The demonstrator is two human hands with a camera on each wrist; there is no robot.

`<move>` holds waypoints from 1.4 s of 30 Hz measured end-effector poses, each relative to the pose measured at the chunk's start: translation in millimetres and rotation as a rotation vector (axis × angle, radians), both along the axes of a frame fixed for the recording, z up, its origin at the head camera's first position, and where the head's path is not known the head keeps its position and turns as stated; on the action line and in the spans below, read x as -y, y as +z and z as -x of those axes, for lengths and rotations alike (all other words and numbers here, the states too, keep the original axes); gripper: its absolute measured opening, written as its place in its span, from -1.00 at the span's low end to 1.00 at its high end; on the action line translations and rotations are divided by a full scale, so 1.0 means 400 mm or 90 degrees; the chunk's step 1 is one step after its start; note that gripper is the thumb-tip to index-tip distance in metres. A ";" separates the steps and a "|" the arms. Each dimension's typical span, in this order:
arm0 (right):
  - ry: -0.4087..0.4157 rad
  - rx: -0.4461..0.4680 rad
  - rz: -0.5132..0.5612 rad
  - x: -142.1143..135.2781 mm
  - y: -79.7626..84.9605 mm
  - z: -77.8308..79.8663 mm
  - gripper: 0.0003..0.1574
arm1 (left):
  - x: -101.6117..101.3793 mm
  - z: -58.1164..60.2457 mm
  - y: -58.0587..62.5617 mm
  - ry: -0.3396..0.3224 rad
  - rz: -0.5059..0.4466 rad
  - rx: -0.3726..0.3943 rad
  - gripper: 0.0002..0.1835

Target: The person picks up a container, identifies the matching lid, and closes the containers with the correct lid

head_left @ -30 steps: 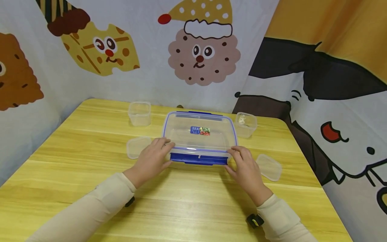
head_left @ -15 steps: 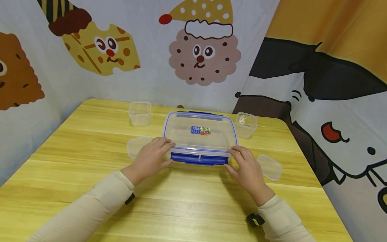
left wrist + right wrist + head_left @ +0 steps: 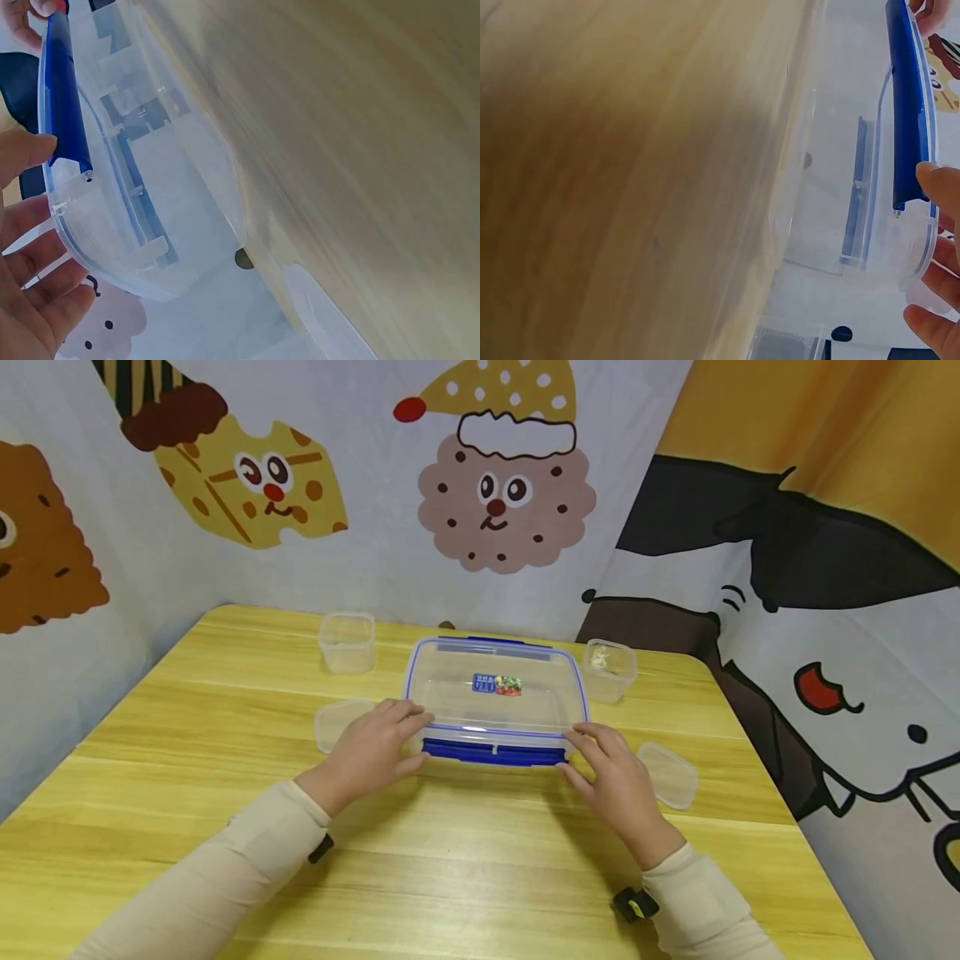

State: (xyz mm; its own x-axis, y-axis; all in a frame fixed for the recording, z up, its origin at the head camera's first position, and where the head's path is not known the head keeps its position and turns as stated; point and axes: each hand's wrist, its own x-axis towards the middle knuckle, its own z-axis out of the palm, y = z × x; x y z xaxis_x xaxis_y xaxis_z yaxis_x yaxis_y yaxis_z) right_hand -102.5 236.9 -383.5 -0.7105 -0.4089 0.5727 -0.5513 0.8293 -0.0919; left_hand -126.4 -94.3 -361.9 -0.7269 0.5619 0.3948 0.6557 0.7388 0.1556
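Note:
A clear rectangular food container (image 3: 450, 702) with a blue-edged lid sits mid-table. Its long blue front latch (image 3: 528, 755) stands out from the front wall, under the lid's edge. My left hand (image 3: 363, 756) holds the front left corner, fingers over the lid's edge and thumb (image 3: 34, 150) against the latch's end. At the front right corner, my right hand (image 3: 615, 789) does likewise, its thumb (image 3: 936, 180) on the latch's other end. On the far side, the rear latch (image 3: 495, 641) shows as a blue strip.
Behind on the left stands a small clear tub (image 3: 347, 643), and another tub (image 3: 609, 670) at the right has something pale inside. Their loose translucent lids lie flat, the left lid (image 3: 336, 727) partly behind my hand, the right lid (image 3: 670, 775) beside my other hand. A printed cloth (image 3: 375, 568) hangs behind the table.
The front latch's lower edge has risen slightly, with both thumbs staying at its ends. My left forearm has shifted a little to the left; the container stays in place.

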 end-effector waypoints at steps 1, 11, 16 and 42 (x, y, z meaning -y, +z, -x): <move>-0.001 -0.001 0.002 0.000 0.000 0.001 -0.40 | 0.000 0.001 0.000 0.000 -0.004 0.003 -0.50; -0.012 -0.023 0.022 0.005 0.000 0.006 -0.56 | 0.000 0.007 -0.004 0.000 -0.023 -0.008 -0.64; -0.013 -0.028 0.029 0.005 0.000 0.010 -0.62 | 0.000 0.008 -0.008 0.003 -0.026 -0.017 -0.67; -0.012 -0.055 0.072 0.018 -0.006 0.022 -0.76 | -0.006 0.014 -0.020 0.006 -0.072 -0.050 -0.77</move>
